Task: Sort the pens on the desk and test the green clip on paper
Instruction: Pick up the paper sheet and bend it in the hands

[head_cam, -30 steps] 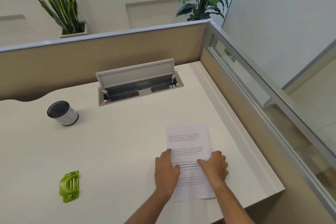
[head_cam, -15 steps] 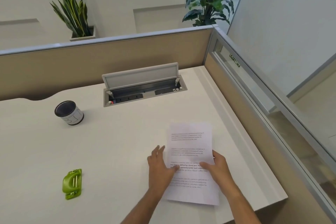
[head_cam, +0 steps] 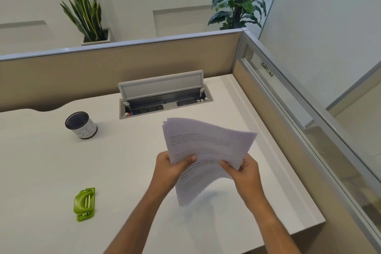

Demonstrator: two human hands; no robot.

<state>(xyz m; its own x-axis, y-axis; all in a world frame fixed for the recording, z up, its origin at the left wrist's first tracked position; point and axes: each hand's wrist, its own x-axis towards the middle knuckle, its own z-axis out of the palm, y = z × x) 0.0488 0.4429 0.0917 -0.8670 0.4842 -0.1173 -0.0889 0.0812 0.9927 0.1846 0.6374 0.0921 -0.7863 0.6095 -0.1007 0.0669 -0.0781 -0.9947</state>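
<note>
**Paper stack held up in both hands, green clip off to the left**

Both hands hold a stack of printed sheets (head_cam: 208,156) up off the white counter (head_cam: 51,171). Left hand (head_cam: 170,168) grips the stack's left edge, thumb on top over the text, fingers underneath. Right hand (head_cam: 244,173) grips the right edge the same way, thumb on top. Both grips are clamped on the paper. The stack bows and tilts, far end up and fanned a bit, near end drooping toward the counter; sheet edges look blurred, so exact count can't be told. A soft shadow lies on the counter beneath it.

Green clip (head_cam: 84,203) lies flat on the counter, well apart from both grips, to the left of and nearer than the left hand, nothing touching it. It has metal bits at both ends.

Dark-lined cup w/ white label (head_cam: 80,125) stands upright at far left of the counter, well apart from the clip. Open cable tray (head_cam: 165,97) w/ lid raised sits at the counter's back, beyond the paper. Divider panel (head_cam: 123,64) runs behind; two potted plants beyond it.
</note>
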